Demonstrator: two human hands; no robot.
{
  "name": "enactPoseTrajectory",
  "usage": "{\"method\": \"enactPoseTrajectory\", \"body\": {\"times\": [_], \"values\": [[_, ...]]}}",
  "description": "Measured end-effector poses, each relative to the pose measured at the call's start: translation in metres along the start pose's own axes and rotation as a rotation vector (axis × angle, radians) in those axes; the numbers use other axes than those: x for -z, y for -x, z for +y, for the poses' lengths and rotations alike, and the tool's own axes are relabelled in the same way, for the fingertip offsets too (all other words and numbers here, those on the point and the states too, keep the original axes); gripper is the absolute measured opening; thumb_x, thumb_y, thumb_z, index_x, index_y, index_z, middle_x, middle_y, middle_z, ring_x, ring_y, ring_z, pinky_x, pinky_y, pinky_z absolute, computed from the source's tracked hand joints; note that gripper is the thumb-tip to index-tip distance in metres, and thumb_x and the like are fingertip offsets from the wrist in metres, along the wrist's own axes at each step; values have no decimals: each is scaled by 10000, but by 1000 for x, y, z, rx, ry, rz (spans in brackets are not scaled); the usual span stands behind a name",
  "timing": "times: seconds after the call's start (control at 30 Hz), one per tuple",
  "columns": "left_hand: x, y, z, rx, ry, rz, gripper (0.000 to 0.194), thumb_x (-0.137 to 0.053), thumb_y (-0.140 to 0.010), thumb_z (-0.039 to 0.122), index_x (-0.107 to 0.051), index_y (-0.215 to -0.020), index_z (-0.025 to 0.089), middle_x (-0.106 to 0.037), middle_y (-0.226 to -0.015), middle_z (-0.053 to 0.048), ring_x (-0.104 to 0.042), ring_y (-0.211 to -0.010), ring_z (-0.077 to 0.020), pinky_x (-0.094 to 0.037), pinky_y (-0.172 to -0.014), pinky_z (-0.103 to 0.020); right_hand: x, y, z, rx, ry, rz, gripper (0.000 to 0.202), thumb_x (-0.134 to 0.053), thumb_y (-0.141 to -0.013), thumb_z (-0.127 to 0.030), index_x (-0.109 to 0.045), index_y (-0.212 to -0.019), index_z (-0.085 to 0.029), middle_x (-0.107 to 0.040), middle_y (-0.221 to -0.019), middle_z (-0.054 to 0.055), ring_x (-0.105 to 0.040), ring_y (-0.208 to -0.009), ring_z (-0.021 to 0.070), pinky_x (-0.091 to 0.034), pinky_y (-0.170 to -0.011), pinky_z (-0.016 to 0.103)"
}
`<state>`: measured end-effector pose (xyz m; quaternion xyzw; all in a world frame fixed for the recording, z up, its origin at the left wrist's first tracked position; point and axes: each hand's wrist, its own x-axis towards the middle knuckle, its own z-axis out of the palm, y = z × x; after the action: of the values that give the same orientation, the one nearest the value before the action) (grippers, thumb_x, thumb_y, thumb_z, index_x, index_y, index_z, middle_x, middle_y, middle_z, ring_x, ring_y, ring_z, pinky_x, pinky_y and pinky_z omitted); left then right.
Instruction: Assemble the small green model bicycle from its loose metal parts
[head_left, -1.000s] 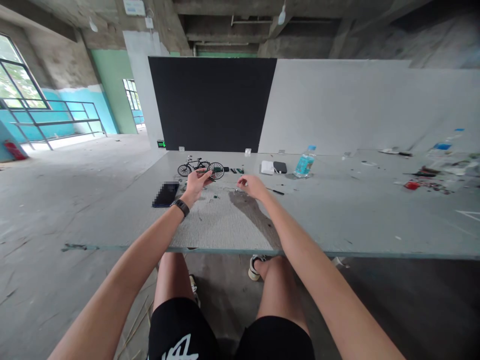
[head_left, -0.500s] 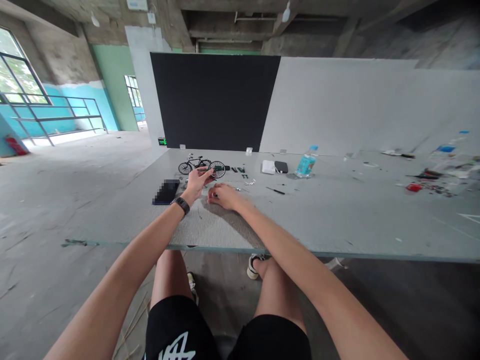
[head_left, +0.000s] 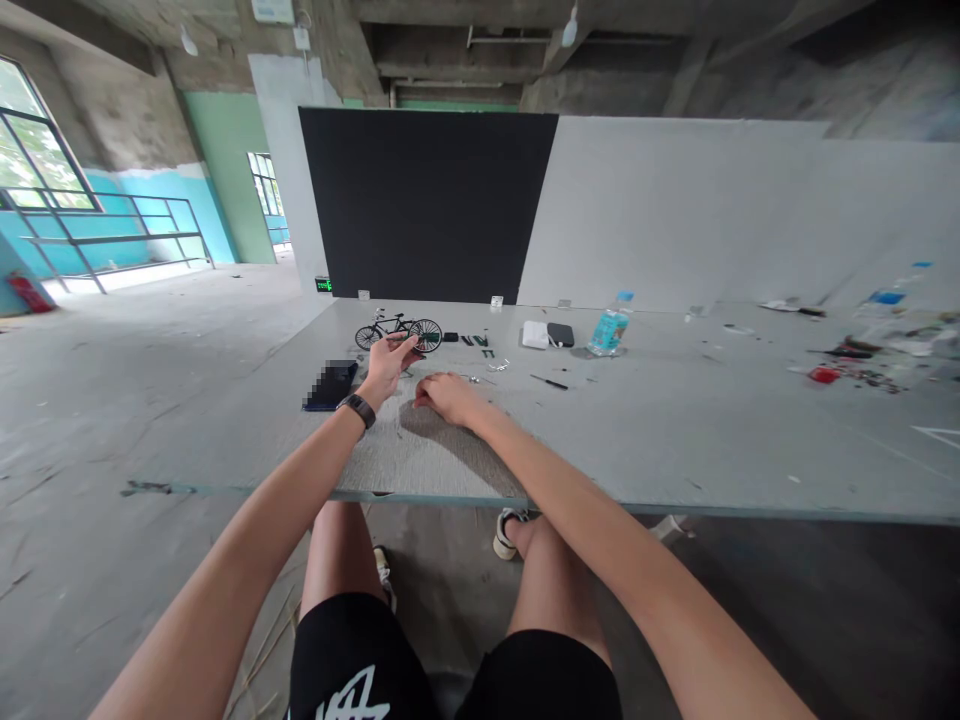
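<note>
- One spoked wheel [head_left: 427,336] is pinched between the thumb and fingers of the left hand [head_left: 386,364], held up above the desk [head_left: 675,420] just beside a small black bicycle [head_left: 371,336].
- It should be very light, with a stiff rim; the thin spokes would probably bend under a squeeze, so the rim edge or the hub is the safer hold.
- Smooth and narrow, the rim may slip or turn if gripped loosely.
- The right hand [head_left: 446,395] is low over the desk with fingers curled; whether it holds anything I cannot tell.
- Near it lie silver bits [head_left: 499,366], small enough to be fiddly to pick up.
- As for containers, a blue-capped bottle [head_left: 609,328] stands upright toward the back; how full it is cannot be told.
- Another bottle [head_left: 892,297] at far right is too blurred to judge.
</note>
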<state>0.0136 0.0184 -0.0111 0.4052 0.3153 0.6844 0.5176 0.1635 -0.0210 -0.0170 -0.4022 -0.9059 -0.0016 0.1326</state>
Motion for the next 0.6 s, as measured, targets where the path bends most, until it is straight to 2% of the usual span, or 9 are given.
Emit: {"method": "enactPoseTrajectory", "body": {"times": [0.17, 0.27, 0.33, 0.37, 0.43, 0.47, 0.6], "values": [[1, -1, 0, -1, -1, 13, 300, -821, -756, 177, -586, -939, 140, -702, -786, -18, -683, -657, -115, -568, -718, -278, 0, 0, -2, -57, -218, -5, 79, -637, -933, -189, -691, -989, -175, -751, -898, 54, -675, -822, 186, -442, -732, 262], [1, -2, 0, 0, 15, 22, 283, -809, -768, 170, -581, -933, 144, -705, -797, -19, -691, -683, -119, -567, -752, -288, 8, 4, 9, -45, -339, 54, 162, -649, -908, -163, -669, -1067, -183, -746, -865, 31, -670, -774, 174, -458, -708, 263], [2, -3, 0, 4, 18, 29, 272, -801, -777, 170, -577, -929, 150, -705, -800, -19, -693, -693, -121, -568, -752, -286, 18, 9, 27, -58, -419, 100, 203, -660, -903, -175, -669, -1106, -194, -755, -873, 36, -688, -780, 173, -481, -722, 270], [2, -3, 0, 7, 17, 30, 265, -799, -781, 171, -578, -926, 151, -705, -802, -21, -693, -696, -122, -568, -748, -285, 23, 14, 38, -83, -435, 140, 161, -677, -890, -181, -693, -1051, -193, -759, -881, 47, -697, -792, 178, -494, -742, 279], [2, -3, 0, 12, 10, 28, 250, -797, -786, 173, -585, -917, 149, -706, -808, -29, -694, -703, -126, -570, -739, -286, 34, 26, 64, -166, -371, 204, 42, -710, -865, -212, -731, -894, -190, -764, -874, 68, -701, -787, 199, -508, -756, 309], [2, -3, -1, 14, 6, 23, 244, -798, -787, 175, -591, -914, 147, -706, -812, -34, -695, -708, -129, -571, -736, -287, 38, 34, 77, -192, -322, 225, 57, -697, -874, -226, -744, -867, -195, -765, -872, 72, -699, -779, 209, -512, -756, 325], [2, -3, -3, 13, 7, -5, 249, -802, -783, 179, -598, -922, 148, -710, -830, -49, -703, -739, -143, -578, -734, -297, 41, 64, 118, -301, -196, 258, 120, -661, -879, -170, -778, -870, -198, -781, -888, 83, -715, -816, 242, -516, -797, 360]]}}
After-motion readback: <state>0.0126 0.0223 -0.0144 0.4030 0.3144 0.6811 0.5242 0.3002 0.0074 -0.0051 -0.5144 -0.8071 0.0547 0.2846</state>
